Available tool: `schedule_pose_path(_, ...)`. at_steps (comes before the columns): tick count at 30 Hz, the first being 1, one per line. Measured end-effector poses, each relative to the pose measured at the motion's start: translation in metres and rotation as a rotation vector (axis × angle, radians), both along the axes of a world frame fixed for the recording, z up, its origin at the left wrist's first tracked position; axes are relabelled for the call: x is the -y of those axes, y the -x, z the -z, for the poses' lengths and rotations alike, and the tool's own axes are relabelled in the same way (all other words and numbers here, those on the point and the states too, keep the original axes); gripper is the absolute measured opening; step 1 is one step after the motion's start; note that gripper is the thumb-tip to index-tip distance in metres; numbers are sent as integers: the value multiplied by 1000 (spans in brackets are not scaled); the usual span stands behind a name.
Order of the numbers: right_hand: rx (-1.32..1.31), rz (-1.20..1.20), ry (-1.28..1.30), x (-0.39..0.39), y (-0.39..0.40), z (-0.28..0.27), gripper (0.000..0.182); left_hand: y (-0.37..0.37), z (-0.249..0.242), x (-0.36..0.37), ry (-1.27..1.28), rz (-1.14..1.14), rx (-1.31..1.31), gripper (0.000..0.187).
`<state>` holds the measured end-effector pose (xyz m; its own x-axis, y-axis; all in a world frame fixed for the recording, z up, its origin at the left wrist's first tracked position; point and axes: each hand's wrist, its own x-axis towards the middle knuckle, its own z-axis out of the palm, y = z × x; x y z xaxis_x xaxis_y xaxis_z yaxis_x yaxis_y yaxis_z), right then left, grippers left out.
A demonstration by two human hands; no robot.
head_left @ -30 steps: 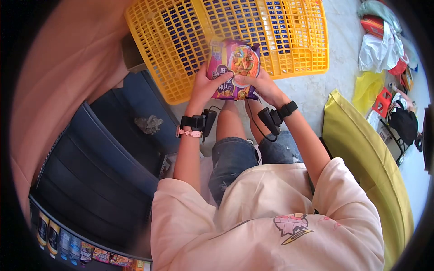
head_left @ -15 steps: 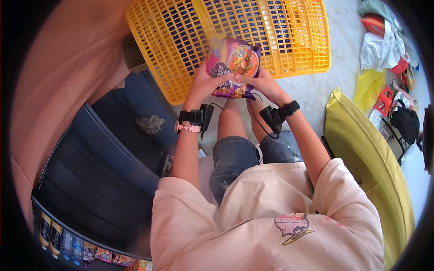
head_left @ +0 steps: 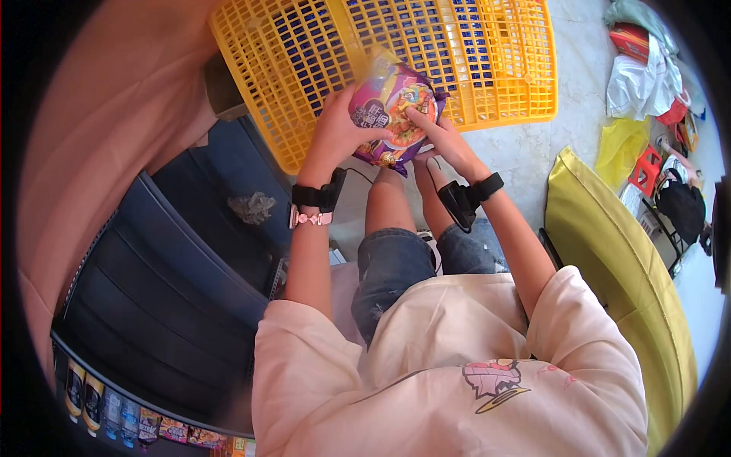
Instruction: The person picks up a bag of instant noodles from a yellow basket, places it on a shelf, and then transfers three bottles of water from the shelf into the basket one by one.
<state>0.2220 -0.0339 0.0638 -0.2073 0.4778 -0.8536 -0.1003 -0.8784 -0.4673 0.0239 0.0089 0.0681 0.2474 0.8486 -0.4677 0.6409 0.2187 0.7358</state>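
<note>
A purple packet of instant noodles [head_left: 392, 107], printed with a bowl of food, is held up in front of the yellow plastic basket. My left hand [head_left: 335, 133] grips its left side, thumb lying across the front. On the right edge, my right hand [head_left: 449, 145] pinches the packet with a finger on its face and the other fingers partly hidden behind. The packet is tilted, and its top end is slightly blurred. Both wrists wear black strapped devices with cables.
The yellow basket [head_left: 502, 99] stands ahead, with blue showing through its slots. Dark empty-looking shelving [head_left: 152, 305] is at my left, bottles [head_left: 91, 400] and packets below it. Olive cloth [head_left: 617, 282], bags [head_left: 643, 87] and a red stool [head_left: 646, 169] are at the right.
The packet has turned and tilted in my hands, its top swinging to the right. My left hand has moved up its side, and my right finger now lies higher on its front.
</note>
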Motion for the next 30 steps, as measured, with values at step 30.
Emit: schedule_pose_path(30,962,-505,-1321,-52,24,40,42,-59,33,18,-529,-22,-545,55)
